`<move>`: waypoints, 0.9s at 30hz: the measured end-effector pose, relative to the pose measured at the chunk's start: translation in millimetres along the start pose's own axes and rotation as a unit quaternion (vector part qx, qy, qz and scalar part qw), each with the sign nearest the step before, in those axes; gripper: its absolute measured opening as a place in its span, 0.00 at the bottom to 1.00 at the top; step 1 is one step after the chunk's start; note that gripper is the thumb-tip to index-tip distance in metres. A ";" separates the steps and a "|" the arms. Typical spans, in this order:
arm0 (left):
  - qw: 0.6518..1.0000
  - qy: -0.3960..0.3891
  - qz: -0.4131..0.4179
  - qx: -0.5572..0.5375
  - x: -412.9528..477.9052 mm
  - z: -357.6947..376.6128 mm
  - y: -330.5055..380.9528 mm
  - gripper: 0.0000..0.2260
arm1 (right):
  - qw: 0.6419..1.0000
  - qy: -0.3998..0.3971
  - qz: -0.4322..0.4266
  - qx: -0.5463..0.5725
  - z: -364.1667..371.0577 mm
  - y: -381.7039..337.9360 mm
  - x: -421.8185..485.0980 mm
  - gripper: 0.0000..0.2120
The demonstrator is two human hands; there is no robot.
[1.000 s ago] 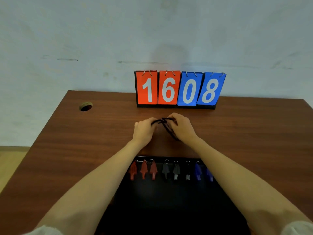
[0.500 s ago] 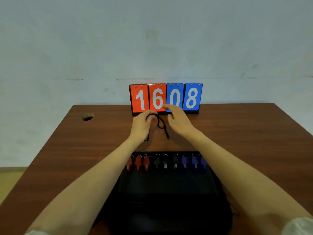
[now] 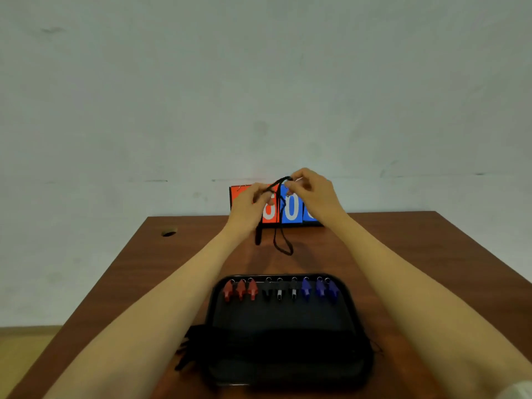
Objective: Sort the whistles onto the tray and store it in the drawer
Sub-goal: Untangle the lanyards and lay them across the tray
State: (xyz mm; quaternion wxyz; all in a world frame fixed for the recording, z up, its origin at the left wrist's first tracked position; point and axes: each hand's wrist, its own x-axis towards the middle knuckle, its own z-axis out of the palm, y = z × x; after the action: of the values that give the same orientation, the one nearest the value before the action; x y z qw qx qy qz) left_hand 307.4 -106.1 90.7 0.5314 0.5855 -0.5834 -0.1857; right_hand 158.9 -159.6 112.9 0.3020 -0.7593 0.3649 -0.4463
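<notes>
A black tray (image 3: 288, 367) lies on the table near me. Along its far edge stand three red whistles (image 3: 240, 289), three black whistles (image 3: 279, 290) and three blue whistles (image 3: 318, 287) in a row. Above the table, in front of the scoreboard, my left hand (image 3: 247, 208) and my right hand (image 3: 312, 194) both pinch a black cord (image 3: 280, 240). Its loops hang down between them. Whether a whistle hangs on the cord I cannot tell.
A flip scoreboard (image 3: 290, 208) with red and blue cards stands at the table's far edge, partly behind my hands. A round cable hole (image 3: 168, 233) sits at the far left of the brown table (image 3: 403, 254). Black cords (image 3: 187, 349) spill beside the tray's left side.
Both hands have risen from the tabletop with the black cord, lifting it in front of the scoreboard. The view has tilted up, so the tray appears smaller and farther.
</notes>
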 end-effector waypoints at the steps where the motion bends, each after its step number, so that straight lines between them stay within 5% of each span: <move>1: 0.999 -0.032 -0.015 0.040 -2.2 -1.8 3.7 0.08 | 1.000 0.008 -0.011 -0.015 -7.5 -9.1 -2.6 0.07; 5: 0.972 -0.109 -0.063 0.196 -17.3 -5.7 16.7 0.13 | 0.991 0.003 -0.058 -0.121 -30.8 -36.2 -13.9 0.10; 9: 0.988 -0.108 -0.022 -0.111 -39.5 -1.6 54.5 0.15 | 0.973 0.003 -0.096 -0.211 -46.6 -58.3 -25.9 0.11; 14: 0.955 -0.120 -0.036 -0.270 -55.4 -0.3 91.2 0.14 | 0.951 0.054 -0.124 -0.278 -62.4 -76.3 -38.4 0.12; 20: 0.994 -0.094 -0.012 -0.054 -76.7 -15.4 69.6 0.12 | 0.932 0.043 -0.088 -0.350 -72.6 -59.8 -68.5 0.10; 27: 0.981 -0.134 -0.030 0.138 -118.7 -45.5 5.8 0.08 | 0.925 -0.035 -0.001 -0.379 -63.4 -3.8 -115.6 0.10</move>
State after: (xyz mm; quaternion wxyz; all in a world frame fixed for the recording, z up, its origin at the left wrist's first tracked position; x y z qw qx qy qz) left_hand 312.9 18.3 64.4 0.3562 0.6406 -0.6514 -0.1961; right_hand 64.2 -70.7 89.6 0.0042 -0.8325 0.4951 -0.2484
